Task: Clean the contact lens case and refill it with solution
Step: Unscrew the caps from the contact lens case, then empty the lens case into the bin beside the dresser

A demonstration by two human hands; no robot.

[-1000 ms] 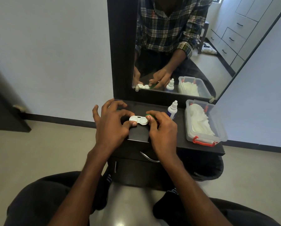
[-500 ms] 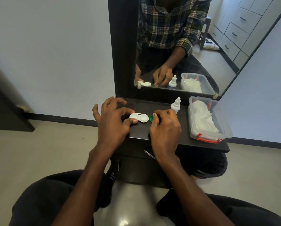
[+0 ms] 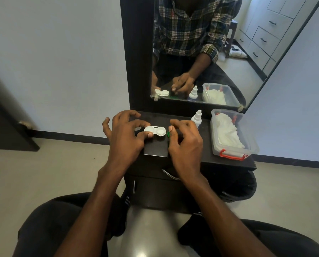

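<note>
Case: the white plastic two-cup contact lens case (image 3: 155, 130) lies flat on the dark wooden dresser top (image 3: 206, 154), between the two hands. Both cups look open, so they can be cleaned and filled.
Left hand: the left hand (image 3: 124, 138) has its fingers spread wide and bent. Its thumb tip and one fingertip touch the left end of the case, likely to keep it from sliding.
White cap: a small round white cap (image 3: 138, 129) peeks out just under the left fingers.
Right hand: the right hand (image 3: 185, 143) has loosely curled fingers, just right of the case. I cannot tell if it grips anything.
Green cap: a small round green plastic cap (image 3: 168, 134) lies right by the right thumb, touching or nearly touching it.
Bottle: the small white solution bottle with a pointed tip (image 3: 197, 118) stands upright just past the right fingers, close for filling.
Box: a clear plastic box with a red handle (image 3: 232, 154) holds white wipes, farther right of the right hand.
</note>
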